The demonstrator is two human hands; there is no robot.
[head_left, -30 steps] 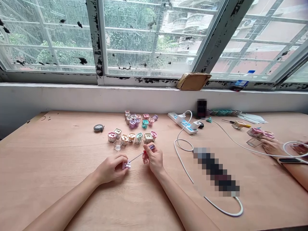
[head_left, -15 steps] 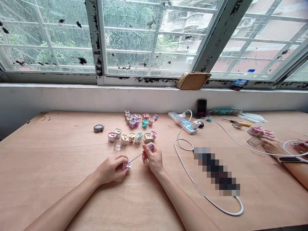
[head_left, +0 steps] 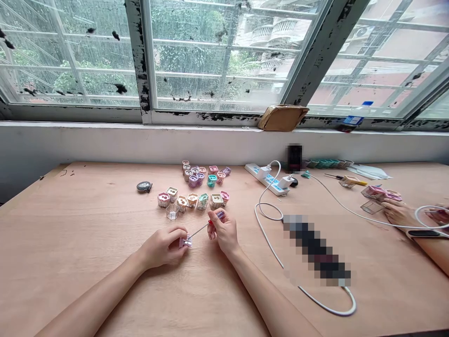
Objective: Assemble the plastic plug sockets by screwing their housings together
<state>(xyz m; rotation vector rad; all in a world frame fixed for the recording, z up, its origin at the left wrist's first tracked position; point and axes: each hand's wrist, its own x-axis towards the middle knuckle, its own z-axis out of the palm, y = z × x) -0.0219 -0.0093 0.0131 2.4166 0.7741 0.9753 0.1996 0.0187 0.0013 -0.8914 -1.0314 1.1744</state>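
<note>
My left hand (head_left: 166,246) is closed on a small pale lilac pencil sharpener part (head_left: 187,243) with a metal piece on it, held low at the tabletop. In my right hand (head_left: 223,231) is a screwdriver (head_left: 198,231) with a red and purple handle. Its thin shaft slants down to the left, and the tip meets the sharpener part; the exact contact is too small to make out. Just beyond my hands stand several small sharpeners with coloured tops and clear bodies, among them a green one (head_left: 202,201), beside an uncovered clear cup (head_left: 172,212).
Farther back is another cluster of sharpeners (head_left: 192,180). A round tape measure (head_left: 143,186) lies to the left. On the right are a power strip (head_left: 268,179), a white cable (head_left: 326,309) and a blurred dark object (head_left: 317,250). Another person's hand (head_left: 398,211) is at the right edge.
Almost nothing differs. Both hands, the screwdriver and the sharpener part keep their places; the whole view has shifted very slightly.
</note>
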